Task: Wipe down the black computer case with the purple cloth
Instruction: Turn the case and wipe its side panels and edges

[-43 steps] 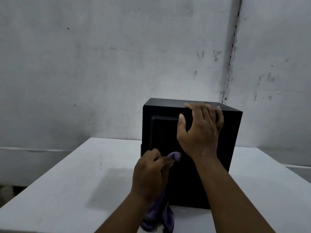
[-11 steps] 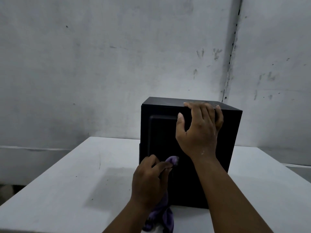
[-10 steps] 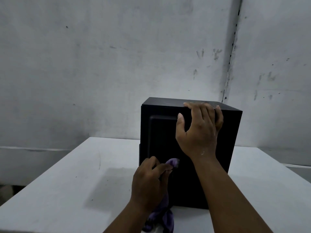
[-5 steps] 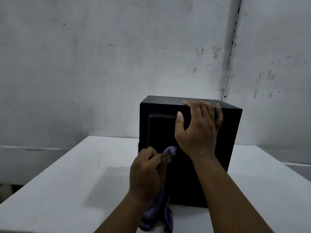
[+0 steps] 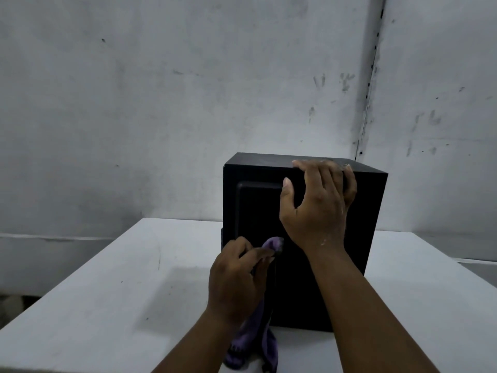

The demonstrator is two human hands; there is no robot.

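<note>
A black computer case (image 5: 365, 227) stands upright on a white table (image 5: 113, 297), its near face turned to me. My right hand (image 5: 317, 208) rests on the case's top front edge, fingers curled over the top and thumb on the face. My left hand (image 5: 236, 281) presses a purple cloth (image 5: 255, 343) against the lower left of the near face. One tip of the cloth pokes out above my fingers, and the rest hangs below my wrist down to the table.
A stained grey wall (image 5: 161, 103) rises close behind the table, with a vertical seam at the right. The table's left edge drops off to a darker floor at the lower left.
My left hand with the cloth has slid slightly up and down on the lower near face. The right hand has stayed on the top edge, and the case has not shifted.
</note>
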